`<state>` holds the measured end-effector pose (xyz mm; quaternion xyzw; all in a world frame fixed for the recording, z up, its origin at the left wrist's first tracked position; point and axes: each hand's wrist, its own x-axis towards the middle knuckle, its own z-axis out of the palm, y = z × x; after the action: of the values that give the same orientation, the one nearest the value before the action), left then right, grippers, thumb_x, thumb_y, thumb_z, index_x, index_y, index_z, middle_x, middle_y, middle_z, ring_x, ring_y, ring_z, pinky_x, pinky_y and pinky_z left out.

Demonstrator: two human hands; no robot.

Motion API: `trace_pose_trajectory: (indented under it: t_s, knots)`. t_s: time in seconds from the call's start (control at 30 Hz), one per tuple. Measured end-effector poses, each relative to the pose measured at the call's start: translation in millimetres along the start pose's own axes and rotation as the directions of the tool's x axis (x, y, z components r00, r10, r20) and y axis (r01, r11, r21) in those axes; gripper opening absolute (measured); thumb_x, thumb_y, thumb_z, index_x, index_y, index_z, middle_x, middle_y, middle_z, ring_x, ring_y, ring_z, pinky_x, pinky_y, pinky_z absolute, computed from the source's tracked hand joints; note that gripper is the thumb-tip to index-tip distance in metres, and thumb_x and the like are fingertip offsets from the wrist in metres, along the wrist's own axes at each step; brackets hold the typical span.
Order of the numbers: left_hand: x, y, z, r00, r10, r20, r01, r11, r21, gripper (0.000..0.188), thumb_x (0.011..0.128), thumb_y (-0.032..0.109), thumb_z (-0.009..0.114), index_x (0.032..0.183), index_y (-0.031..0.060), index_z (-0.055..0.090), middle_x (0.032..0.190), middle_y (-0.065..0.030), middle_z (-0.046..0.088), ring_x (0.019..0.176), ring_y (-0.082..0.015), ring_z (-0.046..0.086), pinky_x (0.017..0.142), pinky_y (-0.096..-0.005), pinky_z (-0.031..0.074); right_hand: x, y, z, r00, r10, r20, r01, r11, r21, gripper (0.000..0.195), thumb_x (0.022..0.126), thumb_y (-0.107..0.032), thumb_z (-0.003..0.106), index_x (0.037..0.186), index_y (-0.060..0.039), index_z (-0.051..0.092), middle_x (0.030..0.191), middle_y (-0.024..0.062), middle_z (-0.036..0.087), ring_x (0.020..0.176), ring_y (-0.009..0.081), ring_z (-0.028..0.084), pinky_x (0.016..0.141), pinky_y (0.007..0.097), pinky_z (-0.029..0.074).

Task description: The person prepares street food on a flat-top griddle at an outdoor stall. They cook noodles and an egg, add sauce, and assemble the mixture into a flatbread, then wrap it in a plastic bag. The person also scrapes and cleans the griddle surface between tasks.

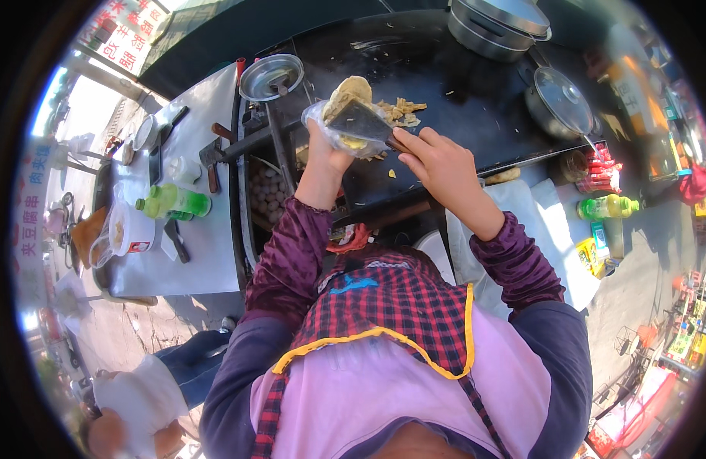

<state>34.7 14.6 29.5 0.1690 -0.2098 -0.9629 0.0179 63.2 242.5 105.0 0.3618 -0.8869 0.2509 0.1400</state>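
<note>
In my left hand (pixel 326 152) is a split flatbread (pixel 354 89), wrapped in a clear plastic bag (pixel 314 112). Yellow filling, perhaps egg, shows at its lower side. My right hand (pixel 439 163) grips the wooden handle of a metal scraper (pixel 358 121). The scraper's wide blade lies across the bread's opening and hides much of the inside. Just behind the bread, a pile of sliced tan food (pixel 403 110) rests on the black griddle (pixel 444 123). One small yellow scrap (pixel 392 173) sits closer to me.
A steel bowl (pixel 271 77) stands left of the griddle, above eggs (pixel 268 195). Pots with lids (pixel 562 100) occupy the right. The left table (pixel 209 258) carries green bottles (pixel 183 201), a white tub (pixel 132 229) and knives. Another person (pixel 137 396) is at lower left.
</note>
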Motion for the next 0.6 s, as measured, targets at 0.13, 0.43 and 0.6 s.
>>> trace_pose_trajectory:
  t_s: [0.13,0.43,0.6]
  knots:
    - [6,11,-35,0.924,-0.072,0.376,0.181,0.947,-0.264,0.067,0.102,0.06,0.029,0.133,0.0071,0.055,0.134,-0.014,0.06,0.122,-0.0358,0.056,0.105,-0.0538,0.045,1,-6,-38,0.986,-0.12,0.116,0.126,0.991,-0.04,0.038,0.087,-0.021,0.071,0.124,-0.0144,0.066,0.084,0.0063,0.056,0.077,0.0264,0.062,0.065,0.0348,0.051]
    - [-14,33,-47,0.953,0.107,0.284,-0.056,0.982,-0.181,0.051,0.104,0.039,0.041,0.136,0.0008,0.052,0.137,-0.0175,0.057,0.122,-0.0361,0.058,0.101,-0.0494,0.051,-2,88,-68,0.948,0.285,0.143,-0.301,0.948,0.107,0.035,0.084,-0.017,0.076,0.116,-0.0063,0.065,0.1,0.0107,0.068,0.088,0.0245,0.067,0.079,0.0314,0.051]
    - [-40,56,-66,0.945,0.163,0.282,-0.106,0.973,-0.207,0.048,0.104,0.034,0.041,0.138,0.0007,0.051,0.139,-0.0199,0.055,0.124,-0.0385,0.057,0.104,-0.0529,0.049,-1,228,-14,0.93,0.31,0.196,-0.281,0.946,-0.162,0.034,0.081,-0.019,0.076,0.114,-0.0136,0.071,0.098,0.0078,0.068,0.096,0.0302,0.065,0.083,0.0388,0.05]
